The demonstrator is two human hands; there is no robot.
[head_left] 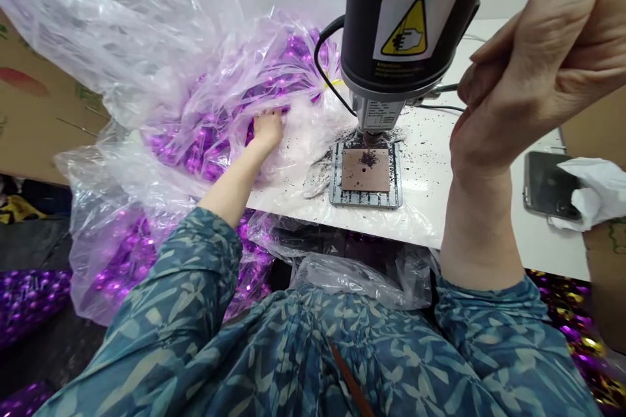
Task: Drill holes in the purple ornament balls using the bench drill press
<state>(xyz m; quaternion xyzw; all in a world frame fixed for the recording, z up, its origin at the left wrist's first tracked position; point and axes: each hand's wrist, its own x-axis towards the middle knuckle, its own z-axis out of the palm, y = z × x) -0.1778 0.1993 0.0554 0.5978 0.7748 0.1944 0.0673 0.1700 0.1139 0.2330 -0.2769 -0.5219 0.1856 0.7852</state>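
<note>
My right hand (533,71) is raised at the right, its fingers curled closed around the lever of a small bench drill press (401,26). Most of the lever is hidden in the fist. Under the drill head, a brown square board (355,177) with a small dark hole lies on the grooved metal base (337,199). Dark shavings are heaped on the board below the chuck. My left hand (268,128) reaches into a clear plastic bag (229,78) of shiny purple pieces (195,150). Its fingers bend down among them, tips hidden, so what they grip cannot be made out.
Dark shavings are scattered over the white table (420,202). A black phone (548,186) and a crumpled white tissue (599,192) lie at the right. Cardboard boxes (39,104) stand on both sides. A black cable loops beside the drill. Plastic sheeting (352,277) hangs over my lap.
</note>
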